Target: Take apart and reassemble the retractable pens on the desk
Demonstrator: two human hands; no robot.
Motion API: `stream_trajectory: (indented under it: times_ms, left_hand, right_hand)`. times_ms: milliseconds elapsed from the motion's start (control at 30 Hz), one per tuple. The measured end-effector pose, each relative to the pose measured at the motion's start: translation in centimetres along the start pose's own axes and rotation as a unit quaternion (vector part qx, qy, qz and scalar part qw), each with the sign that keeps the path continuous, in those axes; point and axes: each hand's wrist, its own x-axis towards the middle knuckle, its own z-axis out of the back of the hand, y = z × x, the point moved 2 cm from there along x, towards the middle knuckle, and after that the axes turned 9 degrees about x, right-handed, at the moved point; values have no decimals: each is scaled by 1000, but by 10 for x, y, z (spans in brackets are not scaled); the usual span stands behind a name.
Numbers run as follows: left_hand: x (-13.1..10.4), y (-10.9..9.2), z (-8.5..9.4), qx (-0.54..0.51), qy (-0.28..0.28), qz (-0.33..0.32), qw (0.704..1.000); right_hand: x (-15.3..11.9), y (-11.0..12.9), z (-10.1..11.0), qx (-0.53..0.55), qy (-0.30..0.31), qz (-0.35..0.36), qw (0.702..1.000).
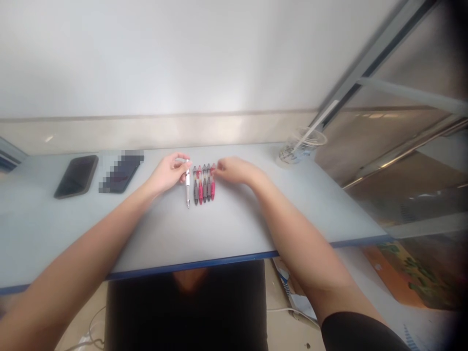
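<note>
My left hand (171, 171) pinches the upper part of a white and silver pen (187, 187) between thumb and fingers. The pen stands at the left end of a row, its tip toward me. Beside it several click pens lie close together and parallel, with dark grey pens (204, 190) and red pens among them. At the right end is a red pen (213, 190). My right hand (234, 169) is closed, its thumb and fingertips against the top of that red pen. The curled fingers partly hide one another.
Two dark phones lie to the left, a near-black phone (76, 176) and another phone (127, 178) partly pixelated. A clear plastic cup (298, 148) with a white straw stands at the back right. The pale table (204, 239) has a blue front edge and a wall behind.
</note>
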Motion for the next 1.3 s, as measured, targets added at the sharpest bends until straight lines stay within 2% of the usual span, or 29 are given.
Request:
stream_trajectory:
  times_ms: [133,233,300,567,767,867,1000,1133,1300]
  left_hand:
    - [1,8,1,1,5,16,1000]
    - [0,9,1,-2,5,22,1000]
    - [0,9,1,-5,-1,22,1000]
    - [2,14,1,-14,-14,5,1000]
    - [0,9,2,9,-18,14,1000]
    - [1,10,1,22,-15,8,1000]
    - [2,15,-2,115,-43,-31,992]
    - [-1,16,-6,252,-67,-94,961]
    - [-4,12,0,336,-48,-119,933]
  right_hand:
    - [5,-3,-2,22,-19,23,999]
    - [9,-4,-2,37,-55,43,997]
    - [9,-3,-3,41,-56,48,996]
    - [9,-2,-2,75,21,69,995]
    - [4,-2,-1,45,36,22,998]
    - [0,2,-2,60,73,26,995]
    - [-1,7,-6,80,106,45,990]
    - [1,11,-11,93,108,43,989]
    - [3,16,-19,108,87,41,990]
